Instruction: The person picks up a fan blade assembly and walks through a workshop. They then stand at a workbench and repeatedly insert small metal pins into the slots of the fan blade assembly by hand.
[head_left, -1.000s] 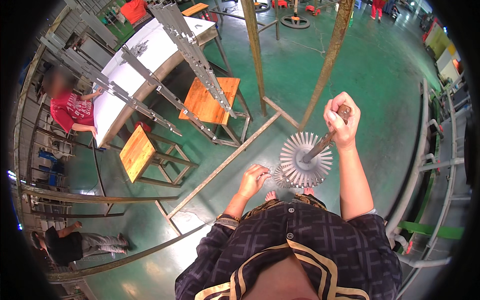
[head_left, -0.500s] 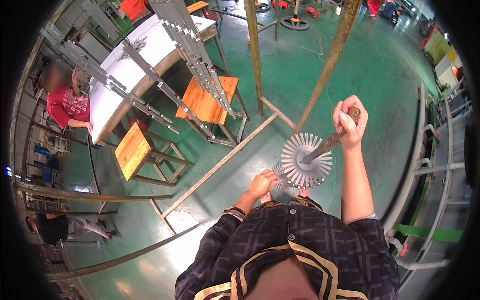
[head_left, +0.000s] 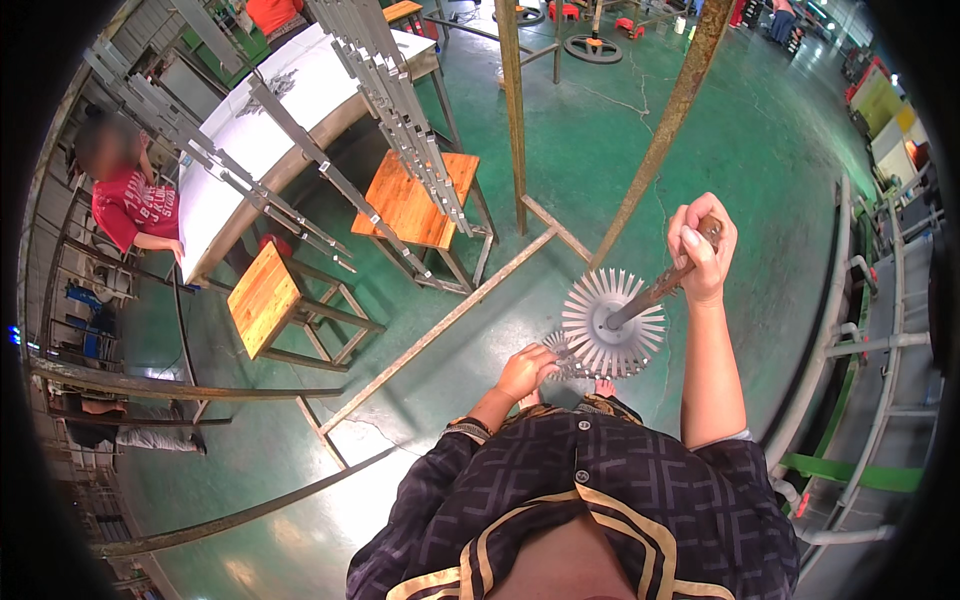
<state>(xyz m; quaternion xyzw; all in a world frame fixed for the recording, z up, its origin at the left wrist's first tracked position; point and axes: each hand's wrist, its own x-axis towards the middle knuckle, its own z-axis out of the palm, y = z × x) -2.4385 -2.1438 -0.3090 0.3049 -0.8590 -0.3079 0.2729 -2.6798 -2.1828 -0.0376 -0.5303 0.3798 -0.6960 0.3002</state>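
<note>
My right hand [head_left: 704, 250] is closed around the top of a brown, rusty-looking rod [head_left: 650, 298], held at a slant. Around the rod's lower part sits a round grey rack [head_left: 606, 318] with many flat metal strips fanning out like spokes. To its left my left hand [head_left: 526, 372] has its fingers curled in, beside a smaller fan of metal strips [head_left: 558, 345] that partly overlaps the big one. What lies inside those fingers is hidden. My feet show just below the racks.
Rusty frame bars [head_left: 440, 330] surround me on the left and ahead. Rows of grey metal strips [head_left: 395, 120] hang ahead-left, before a white-topped table [head_left: 215, 215] and wooden stools [head_left: 263, 300]. A person in red [head_left: 135, 210] is at that table. Pale pipes [head_left: 810, 330] run along the right.
Both my hands and the spoked rack stay almost in place. At the lower left, a person in dark clothing has moved leftward behind the frame bars.
</note>
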